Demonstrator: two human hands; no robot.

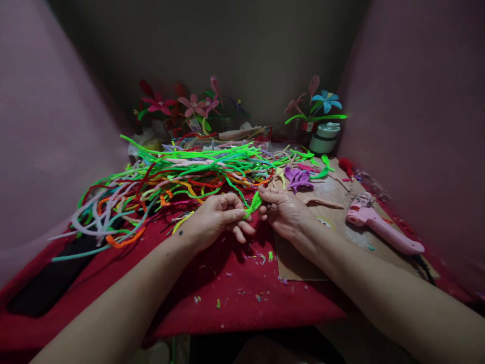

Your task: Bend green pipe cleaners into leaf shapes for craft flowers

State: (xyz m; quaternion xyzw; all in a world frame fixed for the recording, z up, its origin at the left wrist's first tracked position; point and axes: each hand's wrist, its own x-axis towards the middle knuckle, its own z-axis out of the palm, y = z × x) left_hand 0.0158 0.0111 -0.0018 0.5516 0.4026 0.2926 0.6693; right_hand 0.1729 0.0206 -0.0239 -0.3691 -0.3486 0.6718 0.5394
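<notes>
Between my two hands is a bright green leaf shape bent from pipe cleaner point(253, 203). My left hand point(222, 217) pinches its lower left end with thumb and forefinger, the other fingers curled loosely below. At the upper right end, the thumb and fingers of my right hand point(282, 210) are closed on the same leaf. Just behind my hands lies a tangled heap of many-coloured pipe cleaners point(197, 167). A purple pipe-cleaner flower point(298, 178) rests beyond my right hand.
A pink hot glue gun point(382, 225) lies on a cardboard sheet point(303, 263) at right. Finished flowers point(193, 105) and a lidded pale green jar point(325, 137) stand at the back. Scraps litter the red cloth point(235, 308). A black flat object point(49, 275) sits at left.
</notes>
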